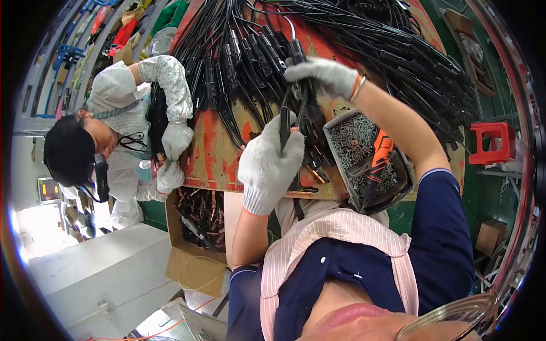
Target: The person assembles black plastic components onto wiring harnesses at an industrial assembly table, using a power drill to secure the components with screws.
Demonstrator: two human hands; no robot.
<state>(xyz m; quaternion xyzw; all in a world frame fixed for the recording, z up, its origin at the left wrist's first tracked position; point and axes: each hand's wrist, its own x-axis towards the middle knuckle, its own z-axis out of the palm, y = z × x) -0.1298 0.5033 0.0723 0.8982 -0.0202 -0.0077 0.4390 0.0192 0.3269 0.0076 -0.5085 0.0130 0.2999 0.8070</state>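
My left hand (270, 162), in a white knitted glove, is closed around a slim black cable handle (285, 126) that stands up between thumb and fingers. Farther off and to the right, my right hand (323, 77), gloved too, has its fingers curled over the lower end of another black cable handle (296, 50); a pale cable runs up from it. Its fingertips are partly hidden. Below and between my hands, dark handles with copper-coloured ends (316, 171) lie near the table's front edge.
Bundles of black cables (409, 68) cover the worn red table (213, 165). Right of me, an orange-and-black power screwdriver (380, 162) lies in a bin of screws (352, 136). A cardboard box (193, 264) of copper-coloured parts stands below left. A co-worker's gloved hands (173, 153) work at left; a red stool (493, 143) is at right.
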